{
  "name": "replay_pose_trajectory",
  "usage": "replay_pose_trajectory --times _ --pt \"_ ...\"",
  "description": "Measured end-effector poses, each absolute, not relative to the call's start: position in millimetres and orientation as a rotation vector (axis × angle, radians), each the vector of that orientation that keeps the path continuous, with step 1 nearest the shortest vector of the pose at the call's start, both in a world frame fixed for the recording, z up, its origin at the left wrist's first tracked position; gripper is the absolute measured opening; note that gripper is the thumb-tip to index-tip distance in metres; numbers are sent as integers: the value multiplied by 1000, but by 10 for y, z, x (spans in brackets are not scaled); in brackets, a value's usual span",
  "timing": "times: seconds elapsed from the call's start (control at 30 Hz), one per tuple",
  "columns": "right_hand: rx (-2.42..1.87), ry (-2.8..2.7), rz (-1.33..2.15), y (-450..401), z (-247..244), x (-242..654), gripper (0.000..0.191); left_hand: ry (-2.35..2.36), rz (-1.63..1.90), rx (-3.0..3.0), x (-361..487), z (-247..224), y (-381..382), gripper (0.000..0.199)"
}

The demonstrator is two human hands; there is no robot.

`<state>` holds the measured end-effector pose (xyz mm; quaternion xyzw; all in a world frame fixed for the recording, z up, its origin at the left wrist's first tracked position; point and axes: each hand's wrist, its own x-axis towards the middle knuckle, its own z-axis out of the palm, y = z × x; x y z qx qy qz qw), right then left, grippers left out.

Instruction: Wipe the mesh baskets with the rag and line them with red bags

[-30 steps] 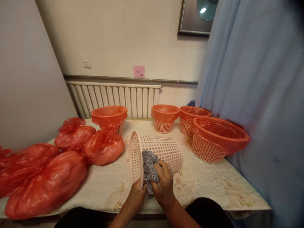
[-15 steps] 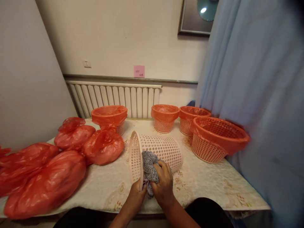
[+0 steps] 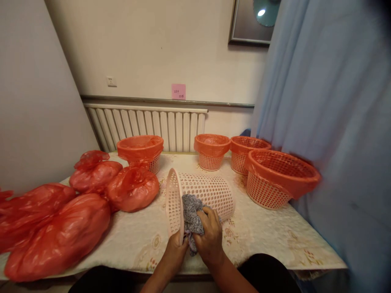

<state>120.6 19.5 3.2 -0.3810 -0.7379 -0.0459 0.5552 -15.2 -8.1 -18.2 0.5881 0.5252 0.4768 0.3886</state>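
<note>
A pale pink perforated plastic wastebasket (image 3: 210,189) lies on its side before me, its mouth facing left. My left hand (image 3: 176,248) grips the near part of its rim, thumb showing and the other fingers mostly hidden. Bunched in my right hand (image 3: 210,234) is a speckled grey cloth (image 3: 192,213), pressed against the outside of the basket just behind the rim. The lower end of the cloth hangs down between both hands.
Tied red plastic bags (image 3: 65,232) fill the table's left side. A red-lined basket (image 3: 140,148) stands at back left, with another lined basket (image 3: 212,150) at back centre and more to the right (image 3: 271,195). A blue curtain (image 3: 336,122) borders the right edge.
</note>
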Motion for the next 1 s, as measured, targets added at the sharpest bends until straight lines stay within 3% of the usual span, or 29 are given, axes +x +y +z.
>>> replay_pose_trajectory --times 1.0 --pt "-884 -1758 -71 183 14 1212 46 1340 1213 1517 -154 -145 -85 31"
